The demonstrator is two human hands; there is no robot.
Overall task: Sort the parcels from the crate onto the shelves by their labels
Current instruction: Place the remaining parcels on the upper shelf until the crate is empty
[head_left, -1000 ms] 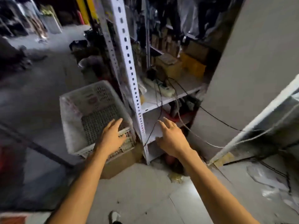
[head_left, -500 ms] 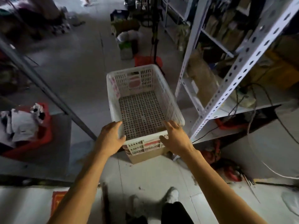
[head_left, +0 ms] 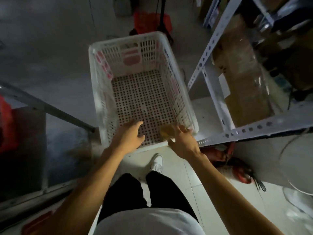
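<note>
crate [head_left: 142, 92] looks empty | left hand [head_left: 128, 136], right hand [head_left: 182, 141] over near rim, fingers loosely spread, holding nothing | risk: missing a blurry yellowish scrap [head_left: 166, 132] in the corner

Crate [head_left: 144, 92] stands on the floor [head_left: 50, 48] directly ahead of the person's foot [head_left: 156, 162]. Shelving frame [head_left: 208, 53] just right of the crate, a parcel [head_left: 245, 85] on its lower shelf. Left hand [head_left: 128, 138] and right hand [head_left: 182, 141] over the crate's near rim. Sloping bar [head_left: 50, 109] left of the crate
</note>
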